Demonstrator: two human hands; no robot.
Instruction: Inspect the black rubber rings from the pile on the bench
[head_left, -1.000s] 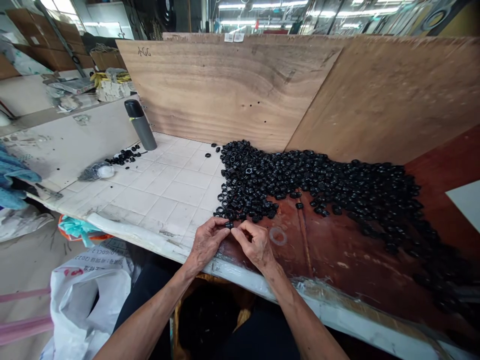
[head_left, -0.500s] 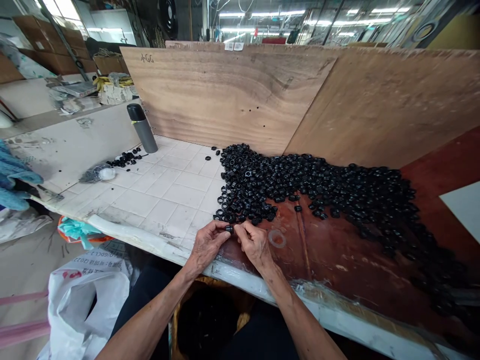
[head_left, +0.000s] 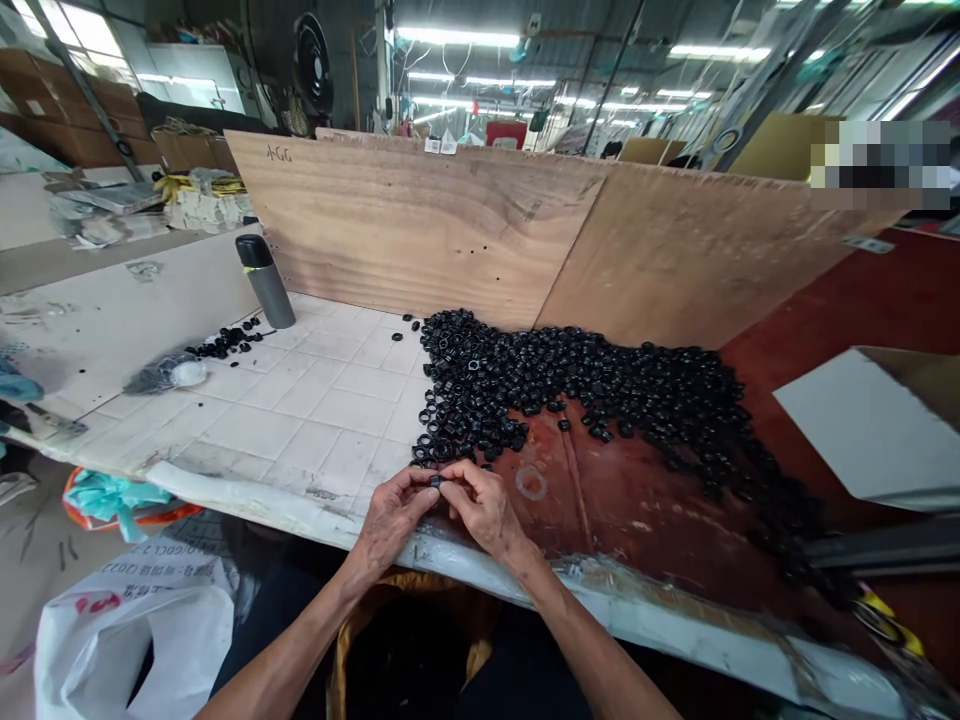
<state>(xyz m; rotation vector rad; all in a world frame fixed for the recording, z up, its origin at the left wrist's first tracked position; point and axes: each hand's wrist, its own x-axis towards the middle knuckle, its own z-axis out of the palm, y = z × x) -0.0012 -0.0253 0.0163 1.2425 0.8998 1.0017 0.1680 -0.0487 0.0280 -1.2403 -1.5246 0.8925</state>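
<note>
Close to the table's front edge, my left hand pinches a small black plastic nut between thumb and fingertips. My right hand is closed from the other side, its thumb and forefinger touching the same nut. My fingers hide most of the piece. Just beyond both hands lies a large pile of black plastic nuts, many of them ring-shaped with a hole through. The pile runs from the middle of the table toward the right front.
A grey bottle stands at the back left, near a few loose black pieces and a clear plastic bag. A wooden board walls the back. At right sit a white box and a yellow-black tool. Below, an open sack.
My view has tilted up and turned right, bringing the box and the yellow-black tool into sight. My right hand has moved closer to the left, its fingers now on the nut.
</note>
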